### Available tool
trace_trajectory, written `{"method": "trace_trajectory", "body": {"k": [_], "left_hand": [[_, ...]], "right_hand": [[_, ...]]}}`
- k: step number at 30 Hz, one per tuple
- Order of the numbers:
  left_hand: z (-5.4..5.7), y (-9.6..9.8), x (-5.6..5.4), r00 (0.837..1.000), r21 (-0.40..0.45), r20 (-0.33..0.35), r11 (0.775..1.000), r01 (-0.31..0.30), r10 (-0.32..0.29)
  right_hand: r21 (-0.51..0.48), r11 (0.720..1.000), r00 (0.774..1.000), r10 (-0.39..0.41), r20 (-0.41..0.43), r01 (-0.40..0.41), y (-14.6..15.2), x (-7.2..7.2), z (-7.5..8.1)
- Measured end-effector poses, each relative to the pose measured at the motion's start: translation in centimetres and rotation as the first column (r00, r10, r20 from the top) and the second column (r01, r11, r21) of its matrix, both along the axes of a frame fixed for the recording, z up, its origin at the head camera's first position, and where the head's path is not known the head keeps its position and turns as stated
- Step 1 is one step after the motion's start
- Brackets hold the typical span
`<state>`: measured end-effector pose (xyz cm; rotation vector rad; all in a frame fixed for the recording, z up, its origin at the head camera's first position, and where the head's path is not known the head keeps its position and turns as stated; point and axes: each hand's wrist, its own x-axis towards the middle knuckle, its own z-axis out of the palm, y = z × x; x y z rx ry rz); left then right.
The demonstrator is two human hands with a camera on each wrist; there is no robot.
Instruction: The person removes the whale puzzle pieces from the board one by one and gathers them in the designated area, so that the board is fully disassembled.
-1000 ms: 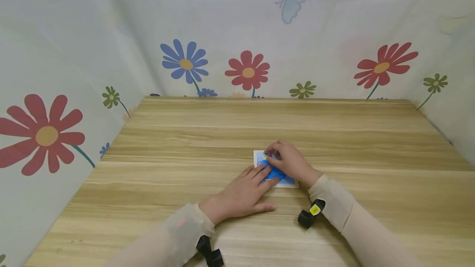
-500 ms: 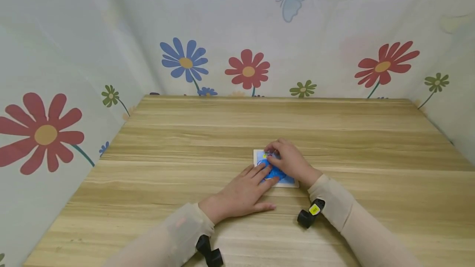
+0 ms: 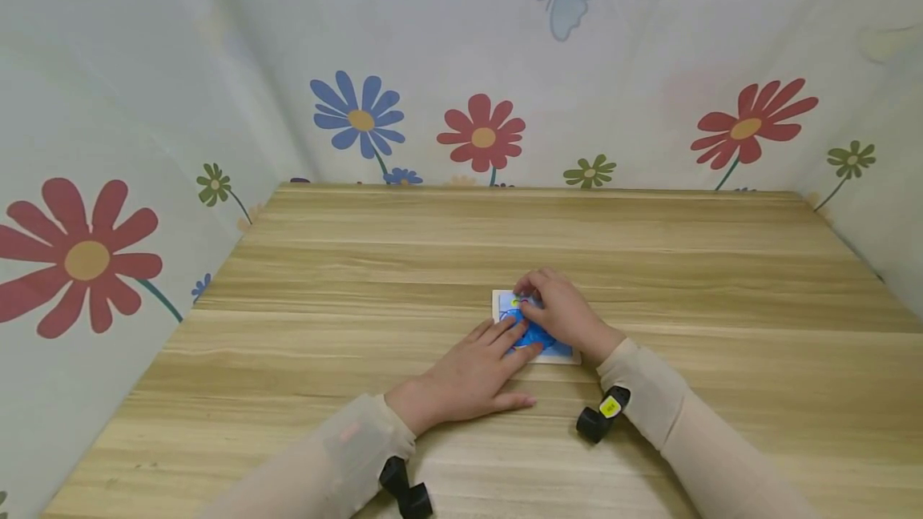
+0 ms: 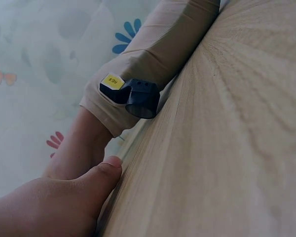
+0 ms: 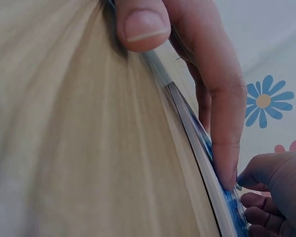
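Observation:
A small square picture board with a pale rim and a blue picture lies flat on the table, partly hidden under both hands. Its pale, thick edge shows in the right wrist view. My left hand rests across its left and lower part, fingers spread and fairly straight, thumb on the table. At the upper right, my right hand has thumb and curled fingers close together on the picture, beside a yellow patch. The fingertips pinch at a small part there; I cannot tell what it is.
The wood-grain table spreads around the board. Behind it and at the sides hangs a white cloth printed with flowers and a butterfly. Black wrist cameras sit on the left sleeve and right sleeve.
The head view has tilted very slightly. Both hands and the board stay almost in place, with only a tiny shift at the right fingertips.

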<state>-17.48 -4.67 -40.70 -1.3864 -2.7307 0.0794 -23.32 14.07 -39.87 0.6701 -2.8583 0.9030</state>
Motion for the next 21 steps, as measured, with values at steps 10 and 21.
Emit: {"method": "trace_trajectory", "body": {"k": [10,21], "left_hand": [[0.10,0.00,-0.06,1.000,0.000,-0.020,1.000,0.008,-0.008],[0.11,-0.09,0.20,1.000,0.013,-0.010,1.000,0.007,-0.007]], "right_hand": [[-0.079,0.996,0.999,-0.033,0.007,0.034,-0.06,-0.15,0.04],[-0.198,0.978,0.995,-0.051,0.084,0.067,0.15,-0.43,0.62]]}}
